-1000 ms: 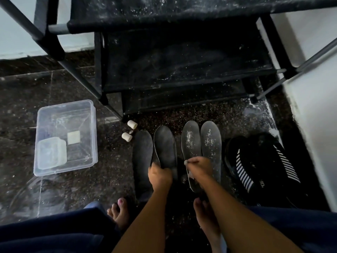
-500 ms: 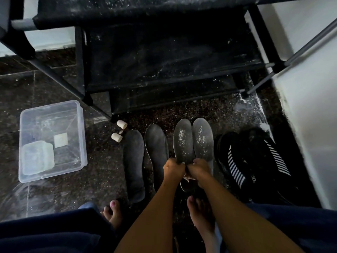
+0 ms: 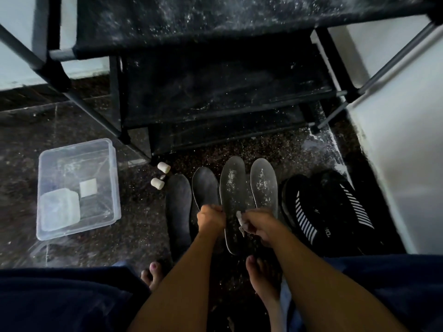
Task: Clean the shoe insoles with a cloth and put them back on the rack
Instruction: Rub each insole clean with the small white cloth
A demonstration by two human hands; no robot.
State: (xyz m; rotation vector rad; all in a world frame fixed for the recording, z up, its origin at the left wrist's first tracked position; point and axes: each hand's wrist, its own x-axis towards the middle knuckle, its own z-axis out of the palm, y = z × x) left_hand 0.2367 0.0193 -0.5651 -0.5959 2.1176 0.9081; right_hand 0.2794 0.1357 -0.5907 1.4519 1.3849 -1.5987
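While the person crouches before the black shoe rack [image 3: 215, 97], the head view looks down on four insoles in a row on the dark floor [image 3: 96, 255], their long axes pointing away toward the rack. The left hand [image 3: 211, 220] grips the edge of the dusty third insole [image 3: 233, 202], counting from the left, holding it raised at its heel end. The right hand [image 3: 260, 224] pinches a small white cloth [image 3: 240, 220] against that insole's right edge, so the dusty length runs forward from both hands. Two darker insoles [image 3: 178, 207] lie left, one speckled insole [image 3: 263, 185] right. Two striped black shoes [image 3: 323, 207], one clear plastic tub [image 3: 76, 188] and two small white caps [image 3: 160, 176] sit nearby.
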